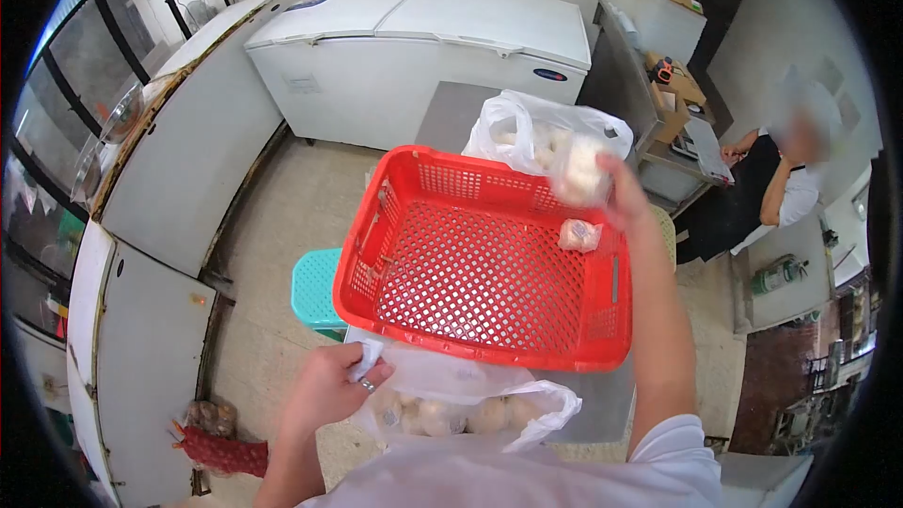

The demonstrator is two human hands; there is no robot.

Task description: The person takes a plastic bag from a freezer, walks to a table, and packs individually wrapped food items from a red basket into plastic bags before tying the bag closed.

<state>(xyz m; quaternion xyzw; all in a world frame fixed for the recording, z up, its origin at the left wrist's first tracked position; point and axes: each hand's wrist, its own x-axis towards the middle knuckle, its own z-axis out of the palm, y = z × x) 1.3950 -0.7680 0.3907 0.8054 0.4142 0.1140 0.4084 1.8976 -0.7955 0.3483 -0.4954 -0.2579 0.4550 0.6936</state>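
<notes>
My left hand is closed around a handle of a white plastic bag at the table's near edge. Round, pale buns or dough balls in clear wrapping lie inside that bag. My right hand grips a clear plastic packet of white, rounded pieces, held over the far right rim of a red plastic basket. One small wrapped packet rests in the basket near its right side. Behind the basket stands a second white plastic bag with more pale contents.
A grey table supports the basket and bags. To its left is a turquoise stool. A white chest freezer stands at the back. On the right, a person is beside a desk. A red net sack lies on the floor.
</notes>
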